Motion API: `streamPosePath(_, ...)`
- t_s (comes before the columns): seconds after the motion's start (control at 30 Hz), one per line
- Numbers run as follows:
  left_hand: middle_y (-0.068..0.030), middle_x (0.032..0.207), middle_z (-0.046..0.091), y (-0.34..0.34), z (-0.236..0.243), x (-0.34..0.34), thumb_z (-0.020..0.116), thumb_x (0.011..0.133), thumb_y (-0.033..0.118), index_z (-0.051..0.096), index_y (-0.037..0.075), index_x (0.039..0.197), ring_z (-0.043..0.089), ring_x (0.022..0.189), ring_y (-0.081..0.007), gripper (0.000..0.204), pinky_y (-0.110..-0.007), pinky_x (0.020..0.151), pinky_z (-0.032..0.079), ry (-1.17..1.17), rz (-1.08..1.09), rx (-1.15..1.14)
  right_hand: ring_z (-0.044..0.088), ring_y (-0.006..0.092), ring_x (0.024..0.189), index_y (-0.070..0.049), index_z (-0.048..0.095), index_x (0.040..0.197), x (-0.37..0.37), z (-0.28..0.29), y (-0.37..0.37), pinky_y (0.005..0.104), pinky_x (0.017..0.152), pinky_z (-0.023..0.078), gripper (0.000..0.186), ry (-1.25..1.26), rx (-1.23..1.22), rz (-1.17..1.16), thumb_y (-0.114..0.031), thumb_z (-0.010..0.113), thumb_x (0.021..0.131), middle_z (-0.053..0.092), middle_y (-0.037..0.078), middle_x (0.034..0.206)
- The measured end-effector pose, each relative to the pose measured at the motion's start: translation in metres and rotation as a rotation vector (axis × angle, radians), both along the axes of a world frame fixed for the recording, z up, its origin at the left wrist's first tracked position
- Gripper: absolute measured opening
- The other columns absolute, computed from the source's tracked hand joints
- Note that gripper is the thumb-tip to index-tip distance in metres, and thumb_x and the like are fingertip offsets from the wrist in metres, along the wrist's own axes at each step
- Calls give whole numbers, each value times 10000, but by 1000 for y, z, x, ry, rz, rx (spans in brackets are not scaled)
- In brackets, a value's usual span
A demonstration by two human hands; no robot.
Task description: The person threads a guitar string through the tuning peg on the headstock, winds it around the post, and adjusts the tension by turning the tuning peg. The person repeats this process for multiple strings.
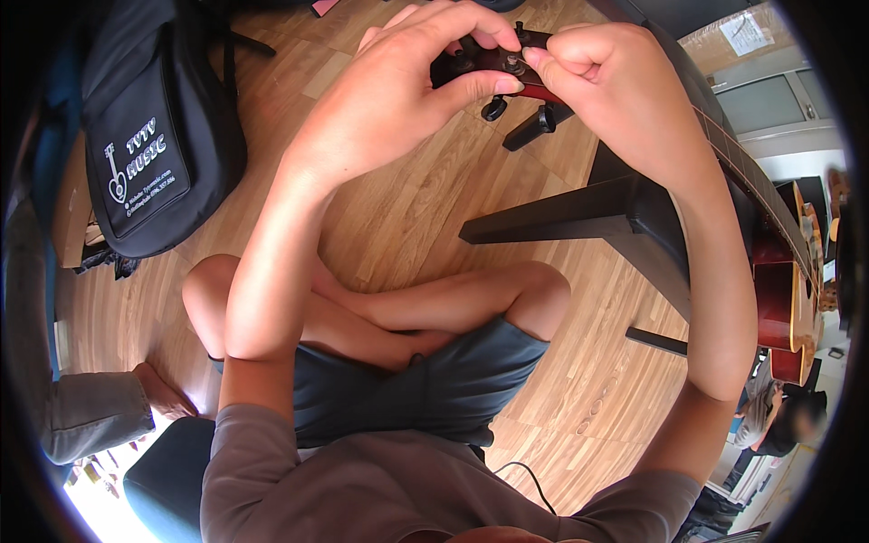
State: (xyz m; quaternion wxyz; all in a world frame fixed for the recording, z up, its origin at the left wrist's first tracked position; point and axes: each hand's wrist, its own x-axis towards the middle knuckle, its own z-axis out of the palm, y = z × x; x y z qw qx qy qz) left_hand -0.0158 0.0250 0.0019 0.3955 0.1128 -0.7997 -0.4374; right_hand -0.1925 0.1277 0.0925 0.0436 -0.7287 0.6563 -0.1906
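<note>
A guitar's dark headstock (539, 91) with a reddish edge is at the top of the head view. My left hand (398, 95) reaches over it, thumb on the near side and index finger on the far side of a metal tuning post (513, 63). Black tuning pegs (546, 118) stick out along the near edge. My right hand (602, 77) is closed in a pinch right beside that post; whatever its fingertips hold is too thin to make out. The guitar's neck (747, 181) runs right, toward its reddish-brown body (780, 303).
Under the guitar stands black furniture with angled legs (552, 222). A black padded bag (167, 145) lies at left on the wooden floor (407, 213). Another person's trouser leg (100, 412) is at lower left; one more person (769, 421) is far right.
</note>
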Motion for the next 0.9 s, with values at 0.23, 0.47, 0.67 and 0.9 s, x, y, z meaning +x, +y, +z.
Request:
streamPosePath(0.23, -29, 1088, 691, -6, -2, 4, 788, 920, 172, 688, 63, 1166, 627, 967, -137, 287, -295, 864, 504, -11, 62, -193, 375, 240, 501, -8, 443, 676, -1, 0, 0, 389, 520, 340, 400, 22, -27, 23, -199, 669, 945, 381, 106, 559)
streamPosePath(0.47, -36, 1007, 712, 4, 2, 8, 845, 868, 160, 705, 64, 1108, 650, 865, -155, 294, -292, 786, 519, 75, 208, -181, 373, 256, 572, -6, 393, 722, 3, 2, 1, 390, 551, 352, 392, -10, 2, -24, -156, 683, 937, 395, 116, 660)
streamPosePath(0.67, -37, 736, 684, 38, -16, 29, 839, 878, 113, 727, 39, 888, 598, 589, -125, 134, -280, 542, 475, 191, 419, -240, 374, 280, 572, 3, 391, 712, 6, 7, 1, 393, 553, 356, 391, -28, -24, -12, -119, 685, 938, 404, 127, 656)
streamPosePath(0.9, -87, 566, 661, 65, -8, 25, 807, 919, 291, 785, 53, 812, 633, 461, -168, 261, -313, 449, 458, -115, 457, -102, 464, 315, 567, 13, 422, 690, 8, 10, 2, 406, 554, 391, 357, -38, -25, 14, -92, 690, 902, 471, 140, 660)
